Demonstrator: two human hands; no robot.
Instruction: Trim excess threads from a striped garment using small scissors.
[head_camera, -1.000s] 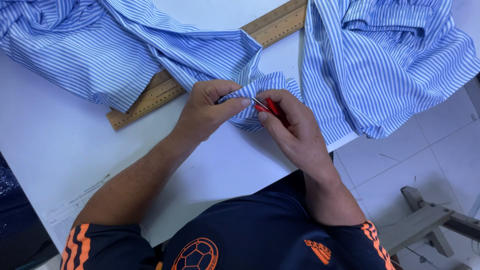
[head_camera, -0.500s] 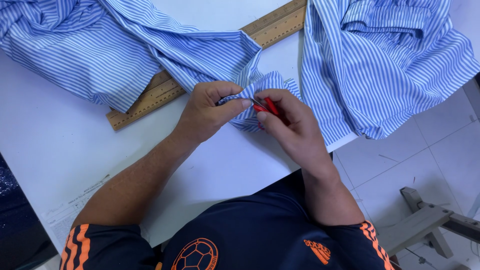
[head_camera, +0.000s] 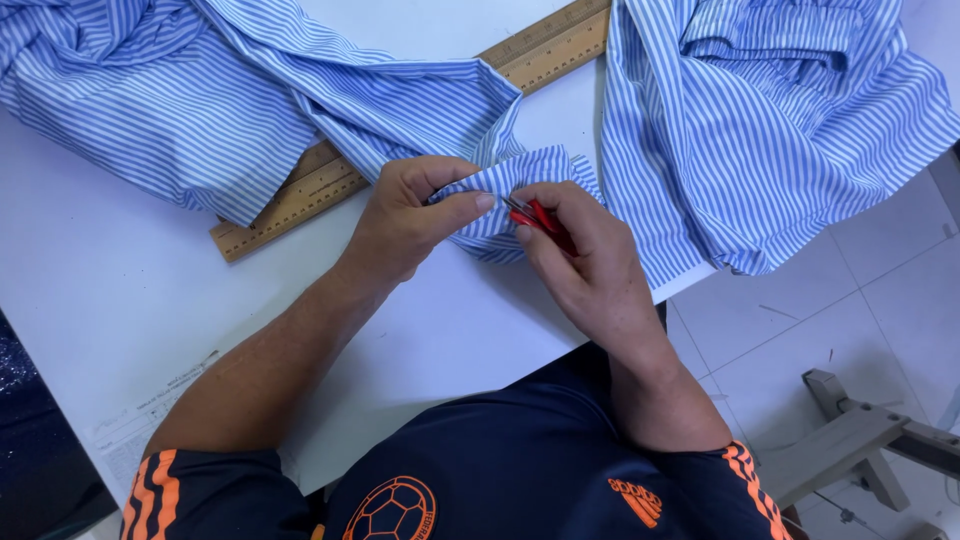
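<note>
A: Fingers?
B: Left hand (head_camera: 405, 215) pinches a fold of blue-striped shirt fabric (head_camera: 520, 185); right hand (head_camera: 580, 255) is closed around a small red thread snipper (head_camera: 535, 215), tip at the fold.
A: Surroundings?
B: Fabric lies over a wooden ruler (head_camera: 300, 195) on the white table (head_camera: 120, 300).

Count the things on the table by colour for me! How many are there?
Blue-and-white striped: 1, the shirt
Brown: 1, the ruler
Red: 1, the small tool in the right hand
Total: 3
</note>
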